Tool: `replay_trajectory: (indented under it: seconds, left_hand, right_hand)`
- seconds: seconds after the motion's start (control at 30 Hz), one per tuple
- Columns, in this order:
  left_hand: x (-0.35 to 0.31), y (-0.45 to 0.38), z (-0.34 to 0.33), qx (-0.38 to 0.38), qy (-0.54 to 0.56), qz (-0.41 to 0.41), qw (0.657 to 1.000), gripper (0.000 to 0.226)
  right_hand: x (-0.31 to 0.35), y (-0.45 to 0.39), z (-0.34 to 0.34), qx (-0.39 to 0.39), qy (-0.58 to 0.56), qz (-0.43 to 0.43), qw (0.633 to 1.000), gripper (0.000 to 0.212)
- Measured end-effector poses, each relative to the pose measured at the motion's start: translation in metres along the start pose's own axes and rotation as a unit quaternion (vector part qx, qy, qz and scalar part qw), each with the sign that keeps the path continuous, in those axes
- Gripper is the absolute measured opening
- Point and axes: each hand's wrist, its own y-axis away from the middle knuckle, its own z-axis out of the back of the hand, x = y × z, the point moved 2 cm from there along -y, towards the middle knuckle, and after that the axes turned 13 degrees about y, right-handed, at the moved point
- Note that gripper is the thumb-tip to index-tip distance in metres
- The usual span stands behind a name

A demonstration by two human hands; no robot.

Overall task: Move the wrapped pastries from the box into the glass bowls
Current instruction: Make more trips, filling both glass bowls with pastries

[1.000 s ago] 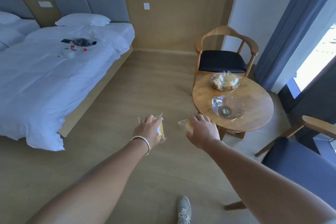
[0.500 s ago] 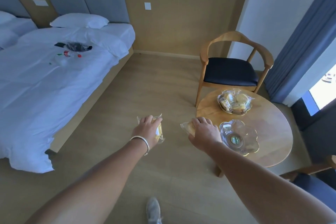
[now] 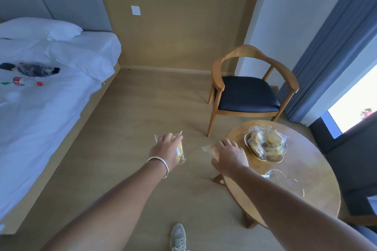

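Note:
My left hand (image 3: 166, 150) grips a wrapped yellow pastry (image 3: 179, 150) over the wooden floor, left of the round table (image 3: 310, 171). My right hand (image 3: 229, 156) holds a second wrapped pastry (image 3: 210, 149) just at the table's left edge. On the table's far side a glass bowl (image 3: 247, 143) holds several wrapped pastries (image 3: 266, 143). A second glass bowl (image 3: 285, 183) sits nearer me, partly hidden behind my right forearm; what is in it I cannot tell. No box is in view.
A wooden armchair with a dark seat (image 3: 247, 94) stands behind the table. The white bed (image 3: 44, 96) fills the left side, with a bottle and a dark bag on it. Blue curtains (image 3: 330, 45) and a window are at the right. My shoe (image 3: 177, 237) is on the floor.
I have walked closer: the table has slid toward me and under my right arm, which now covers part of the near bowl. Both hands still hold their pastries.

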Motion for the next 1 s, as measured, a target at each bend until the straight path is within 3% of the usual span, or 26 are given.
replay_trajectory:
  seconds: [0.3, 0.53, 0.63, 0.8, 1.0]
  left_hand:
    - [0.001, -0.112, 0.008, 0.053, 0.001, -0.066, 0.996, 0.07]
    - [-0.059, -0.163, -0.026, 0.117, -0.002, -0.126, 0.985, 0.091]
    - [-0.096, -0.179, -0.044, 0.137, -0.008, -0.145, 0.98, 0.081]
    - [-0.173, -0.207, -0.078, 0.218, -0.058, -0.231, 0.946, 0.077]
    - [-0.266, -0.219, -0.141, 0.293, -0.102, -0.334, 0.89, 0.078]
  right_hand:
    - [-0.014, -0.069, 0.009, 0.012, -0.018, -0.069, 0.997, 0.047]
    - [-0.082, -0.072, -0.019, 0.049, -0.031, -0.154, 0.986, 0.048]
    - [-0.119, -0.063, -0.03, 0.056, -0.056, -0.208, 0.975, 0.057]
    - [-0.18, -0.035, -0.056, 0.076, -0.092, -0.303, 0.945, 0.045]
    - [-0.245, 0.017, -0.101, 0.099, -0.137, -0.418, 0.893, 0.047]
